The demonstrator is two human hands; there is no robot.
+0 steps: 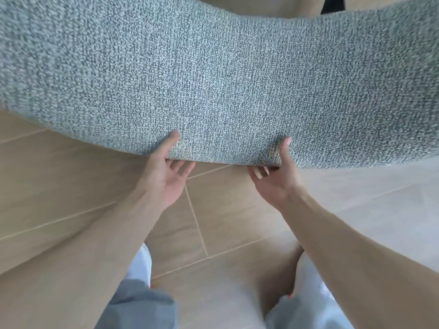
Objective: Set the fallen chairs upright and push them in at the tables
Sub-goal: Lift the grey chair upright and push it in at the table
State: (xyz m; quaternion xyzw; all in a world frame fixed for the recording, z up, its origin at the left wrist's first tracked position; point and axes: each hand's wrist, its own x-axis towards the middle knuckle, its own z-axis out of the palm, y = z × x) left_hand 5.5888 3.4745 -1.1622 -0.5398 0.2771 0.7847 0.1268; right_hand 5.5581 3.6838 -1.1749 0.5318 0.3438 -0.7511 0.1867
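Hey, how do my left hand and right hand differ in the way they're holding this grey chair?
The left hand grips the chair left of the edge's middle, the right hand right of it. The left thumb lies flatter up the fabric; the right thumb stands more upright. The left fingers show more below the edge than the right fingers. Both pinch the same lower edge, thumb on top, fingers underneath.

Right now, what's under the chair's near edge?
Fingers of the left hand and right hand curl under the grey fabric chair, thumbs on top. Tan floor tiles lie below. The fabric hides everything farther under.
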